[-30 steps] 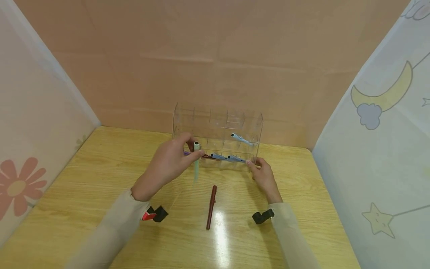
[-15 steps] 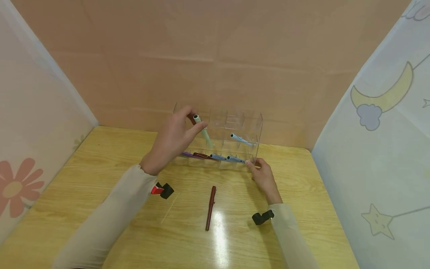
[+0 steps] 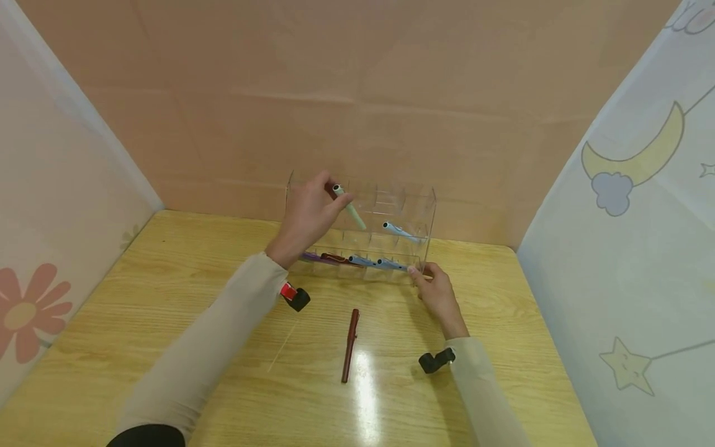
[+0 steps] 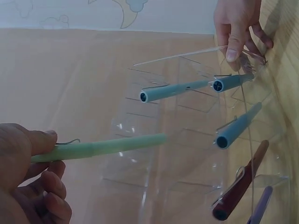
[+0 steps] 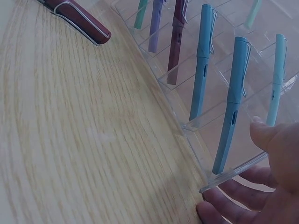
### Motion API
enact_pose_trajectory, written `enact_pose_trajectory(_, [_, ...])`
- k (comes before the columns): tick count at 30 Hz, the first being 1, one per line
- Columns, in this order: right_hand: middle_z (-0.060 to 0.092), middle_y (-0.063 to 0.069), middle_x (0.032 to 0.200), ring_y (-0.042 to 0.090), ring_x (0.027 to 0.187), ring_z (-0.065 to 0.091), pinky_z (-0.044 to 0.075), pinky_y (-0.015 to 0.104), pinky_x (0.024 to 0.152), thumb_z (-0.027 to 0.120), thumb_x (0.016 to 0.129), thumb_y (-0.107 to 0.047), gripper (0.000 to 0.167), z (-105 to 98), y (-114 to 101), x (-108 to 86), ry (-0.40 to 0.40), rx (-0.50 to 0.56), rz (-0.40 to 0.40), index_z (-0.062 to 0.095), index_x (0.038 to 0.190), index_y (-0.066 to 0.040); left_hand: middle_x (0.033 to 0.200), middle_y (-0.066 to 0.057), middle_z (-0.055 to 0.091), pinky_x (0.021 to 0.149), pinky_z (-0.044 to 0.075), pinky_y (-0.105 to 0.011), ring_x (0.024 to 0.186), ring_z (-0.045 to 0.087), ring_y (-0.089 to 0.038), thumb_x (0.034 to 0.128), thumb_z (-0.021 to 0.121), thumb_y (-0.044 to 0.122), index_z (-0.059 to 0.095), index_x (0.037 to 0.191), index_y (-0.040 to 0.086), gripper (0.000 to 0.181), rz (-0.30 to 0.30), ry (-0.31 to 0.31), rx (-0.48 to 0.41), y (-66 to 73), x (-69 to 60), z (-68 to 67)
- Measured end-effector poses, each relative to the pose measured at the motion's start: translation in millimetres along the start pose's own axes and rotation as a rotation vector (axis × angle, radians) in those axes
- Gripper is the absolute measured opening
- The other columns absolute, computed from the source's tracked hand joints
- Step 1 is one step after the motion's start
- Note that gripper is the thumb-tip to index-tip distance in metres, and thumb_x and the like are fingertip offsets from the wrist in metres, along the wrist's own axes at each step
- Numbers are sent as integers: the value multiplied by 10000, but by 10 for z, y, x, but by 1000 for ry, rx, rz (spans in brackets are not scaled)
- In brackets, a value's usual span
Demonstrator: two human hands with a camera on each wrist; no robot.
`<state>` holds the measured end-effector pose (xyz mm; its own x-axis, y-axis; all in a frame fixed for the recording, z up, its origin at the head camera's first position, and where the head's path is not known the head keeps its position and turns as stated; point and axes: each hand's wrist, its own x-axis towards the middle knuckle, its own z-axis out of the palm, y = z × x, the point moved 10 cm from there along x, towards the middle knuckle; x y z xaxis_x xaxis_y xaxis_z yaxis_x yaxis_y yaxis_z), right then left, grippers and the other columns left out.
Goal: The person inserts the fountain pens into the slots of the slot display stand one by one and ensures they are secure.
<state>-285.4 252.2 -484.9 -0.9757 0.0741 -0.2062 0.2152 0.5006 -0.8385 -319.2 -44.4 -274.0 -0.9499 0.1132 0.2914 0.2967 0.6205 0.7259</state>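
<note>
My left hand pinches a light green pen between thumb and fingers, in front of the upper part of a clear tiered pen rack. The pen slants, its far end toward the rack; whether it touches is unclear. My right hand grips the rack's lower right corner, with the thumb inside and fingers around the outer edge. In the bottom row stand a green pen, a purple pen, a dark red pen and two blue pens. A light blue pen sits higher at right.
Another dark red pen lies on the wooden table in front of the rack, between my forearms. A brown backdrop rises behind the rack. Patterned white panels flank the table.
My left hand has lifted the light green pen from near the bottom row to the upper part of the rack, then shifted slightly right. The pen has tilted. My right hand stays in place.
</note>
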Motion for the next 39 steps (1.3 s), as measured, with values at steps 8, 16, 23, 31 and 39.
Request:
enact_pose_trajectory(8, [550,177,1540,375,1404,575,588,441,989,542,1100,-510,607,19,3,7,-11,18,14,491,1502,-57,1046,-59,707,582,388,-309,707,514,-213,1038,712,392,652,1213,102,344,-46,-16,-46,-86,38,204])
enact_pose_trajectory(16, [516,182,1572,383,1401,573,591,450,995,534,1103,-511,610,30,-22,6,-15,8,12,483,1503,-53,940,-54,709,526,364,-272,636,503,-173,1034,721,375,648,1169,98,317,-46,-15,-18,-89,83,361])
enact_pose_trajectory(23, [542,185,1547,381,1394,578,586,468,1014,537,1105,-501,624,27,-18,-5,-11,8,9,472,1526,-46,893,-50,698,534,396,-275,649,537,-177,1036,719,370,644,1143,100,299,-55,-45,-37,-143,84,492])
enact_pose_trajectory(31, [519,192,1571,391,1412,563,588,461,1011,541,1106,-492,614,39,-15,-1,-20,9,9,476,1517,-41,917,-67,742,573,483,-279,702,646,-176,1021,747,317,684,1086,86,249,1,-37,-13,-155,80,581])
enact_pose_trajectory(39, [507,197,1571,396,1410,563,589,461,1000,531,1120,-448,578,35,-23,-3,-22,8,5,470,1519,-34,991,-64,759,688,590,-326,843,731,-186,1033,732,303,680,1082,100,215,40,-87,51,-153,51,707])
